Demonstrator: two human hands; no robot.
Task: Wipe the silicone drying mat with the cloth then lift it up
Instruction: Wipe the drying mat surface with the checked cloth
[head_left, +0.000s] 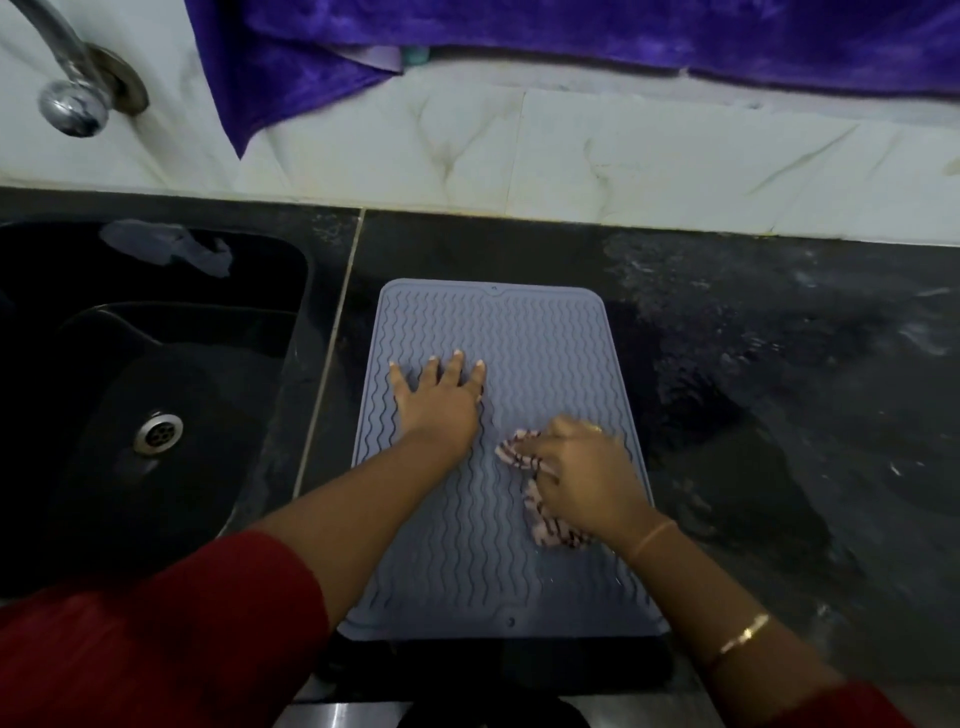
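A grey-blue silicone drying mat (540, 332) with wavy ridges lies flat on the dark stone counter, its long side running away from me. My left hand (439, 402) rests flat on the mat's left middle, fingers spread, holding nothing. My right hand (584, 475) is closed on a pink cloth with dark stripes (540, 525), pressed onto the mat's right middle. Part of the cloth is hidden under that hand.
A black sink (156, 374) with a metal drain (157, 432) lies left of the mat, a crumpled grey rag (171, 247) at its far rim. A chrome tap (72, 98) sticks out of the marble wall. A purple towel (467, 36) hangs above. The counter (779, 389) to the right looks wet.
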